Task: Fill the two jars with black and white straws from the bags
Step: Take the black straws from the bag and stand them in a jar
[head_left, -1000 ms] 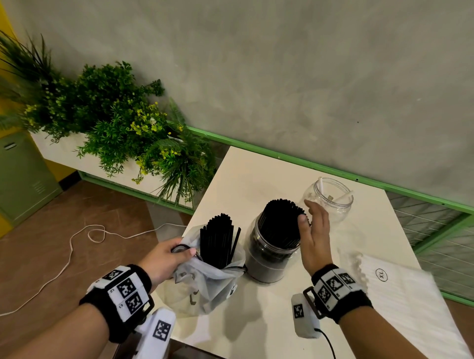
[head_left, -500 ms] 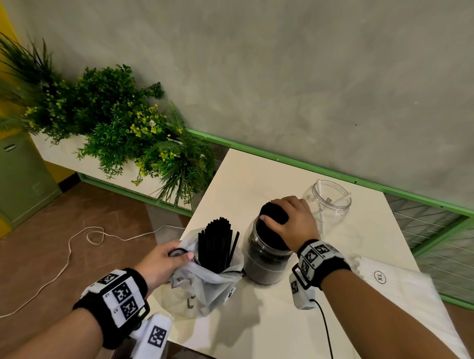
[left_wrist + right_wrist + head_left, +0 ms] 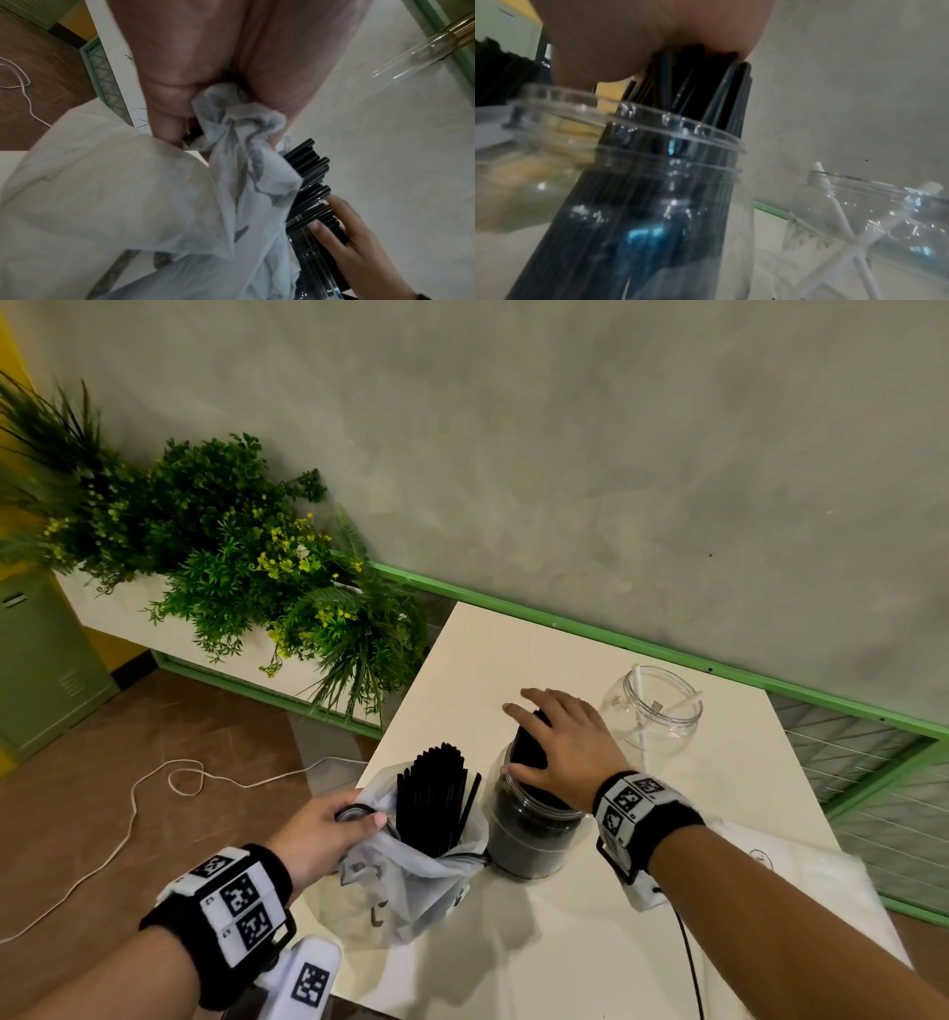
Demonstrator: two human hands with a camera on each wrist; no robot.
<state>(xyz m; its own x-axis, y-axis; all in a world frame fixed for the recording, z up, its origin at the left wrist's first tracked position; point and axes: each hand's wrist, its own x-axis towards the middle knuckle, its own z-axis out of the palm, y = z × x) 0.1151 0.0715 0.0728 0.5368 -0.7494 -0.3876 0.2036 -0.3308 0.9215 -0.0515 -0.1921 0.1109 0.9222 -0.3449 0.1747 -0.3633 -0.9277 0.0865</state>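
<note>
Your right hand [image 3: 562,744] lies flat, fingers straight and spread, palm pressed on the tops of the black straws [image 3: 531,744] that stand in the near jar [image 3: 531,834]; the right wrist view shows the palm bearing on the straw ends above the jar's threaded rim, with the bundle leaning toward one side of the mouth; this jar stands near the middle of the bench [image 3: 513,654], toward its left edge.

Your left hand [image 3: 323,834] pinches the gathered rim of the grey bag [image 3: 405,870] between thumb and curled fingers; the left wrist view shows the cloth bunched inside that grip; the bag stands at the left edge of the bench, just beside the near jar, and a second bundle of black straws [image 3: 434,796] stands upright in its open mouth.

The far jar [image 3: 652,711] stands toward the far edge of the bench, well apart from the bag; it holds a few white straws [image 3: 844,221] leaning against its wall.

A white bag [image 3: 821,880] lies flat at the right edge of the bench.
</note>
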